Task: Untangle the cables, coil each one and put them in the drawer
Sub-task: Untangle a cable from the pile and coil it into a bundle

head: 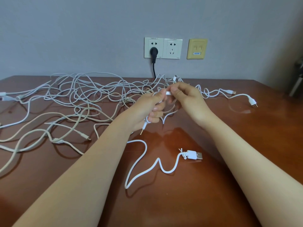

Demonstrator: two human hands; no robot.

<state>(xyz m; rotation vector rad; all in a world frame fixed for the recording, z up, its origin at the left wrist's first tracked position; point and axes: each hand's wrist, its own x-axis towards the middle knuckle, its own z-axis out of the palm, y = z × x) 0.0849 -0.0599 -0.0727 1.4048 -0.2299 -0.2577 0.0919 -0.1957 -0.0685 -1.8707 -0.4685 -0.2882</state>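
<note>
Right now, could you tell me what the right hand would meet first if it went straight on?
The right hand points left, pinching a white plug; it would probably meet the left hand first, which grips the same cable close by, though depth is unclear.

One wide-angle view, worn on the head, looks forward and down across the worktop (213,202) toward the far wall (82,30). It sits close: the left grip (152,107) and right grip (185,97) meet mid-frame.

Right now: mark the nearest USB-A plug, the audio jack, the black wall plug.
nearest USB-A plug (191,154), head view, white housing.
audio jack (142,129), head view, metal shaft.
black wall plug (154,50), head view, round body.
</note>
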